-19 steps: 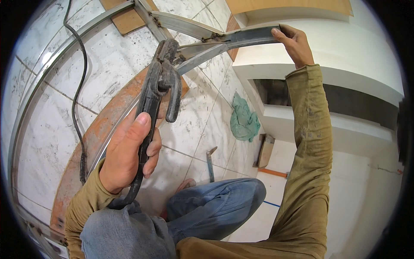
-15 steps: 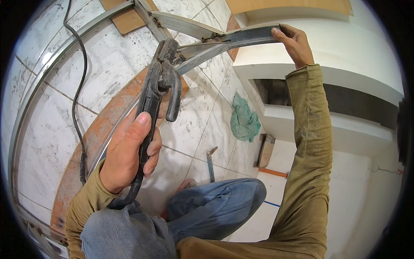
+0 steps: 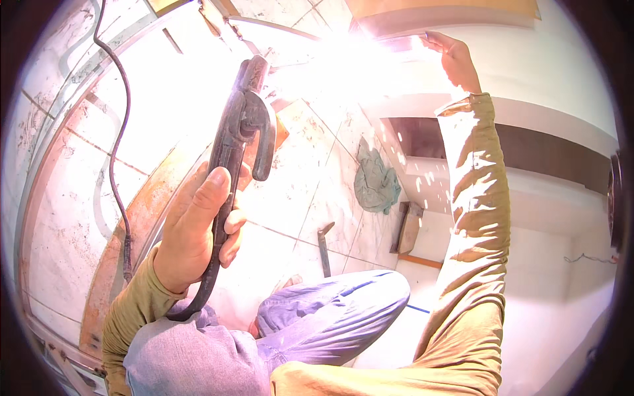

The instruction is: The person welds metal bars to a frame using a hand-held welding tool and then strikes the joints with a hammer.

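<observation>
The metal frame (image 3: 41, 150) spreads ahead and left of the left hand (image 3: 191, 221); the right hand (image 3: 459, 65) seems to pinch one end, mostly lost in glare (image 3: 356, 66). If that pinch slipped, the piece might shift. The right arm's olive sleeve (image 3: 477, 171) could scorch, so near the heat. The left hand wraps the electrode holder (image 3: 229, 145); a wobble could break the arc. Below the right hand, the crumpled green bundle (image 3: 376, 181) might be singed by sparks (image 3: 400, 138).
</observation>
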{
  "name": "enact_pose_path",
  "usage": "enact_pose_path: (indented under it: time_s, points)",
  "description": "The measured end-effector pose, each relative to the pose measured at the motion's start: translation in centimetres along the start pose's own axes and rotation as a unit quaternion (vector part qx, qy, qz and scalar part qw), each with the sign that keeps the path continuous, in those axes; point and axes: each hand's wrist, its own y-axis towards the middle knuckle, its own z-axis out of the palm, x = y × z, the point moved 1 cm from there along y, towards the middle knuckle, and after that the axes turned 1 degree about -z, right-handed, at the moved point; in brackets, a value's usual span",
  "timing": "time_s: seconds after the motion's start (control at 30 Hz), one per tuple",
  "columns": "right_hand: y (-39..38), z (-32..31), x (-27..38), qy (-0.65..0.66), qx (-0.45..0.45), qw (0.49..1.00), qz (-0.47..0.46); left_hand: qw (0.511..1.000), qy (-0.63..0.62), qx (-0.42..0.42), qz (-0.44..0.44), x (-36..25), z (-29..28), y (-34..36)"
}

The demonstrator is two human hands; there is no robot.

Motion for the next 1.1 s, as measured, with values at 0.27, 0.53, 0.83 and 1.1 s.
enact_pose_path:
  time_s: [0.27,0.53,0.83,1.1]
  points:
    - [0.4,-0.5,-3.4,0.102,-0.009,0.994,-0.045,1.0,-0.012,0.003,-0.014,0.4,0.1,0.2]
    - [0.0,1.3,0.0,0.049,-0.027,0.998,-0.022,0.999,-0.029,0.018,-0.004,0.5,-0.6,0.3]
    - [-0.8,1.8,2.3,-0.029,-0.069,0.997,-0.011,0.999,-0.032,0.014,-0.015,0.3,-0.5,0.3]
    - [-2.3,-1.4,-2.4,0.347,-0.061,0.936,0.001,0.999,0.013,-0.047,0.006,0.3,-0.1,-0.3]
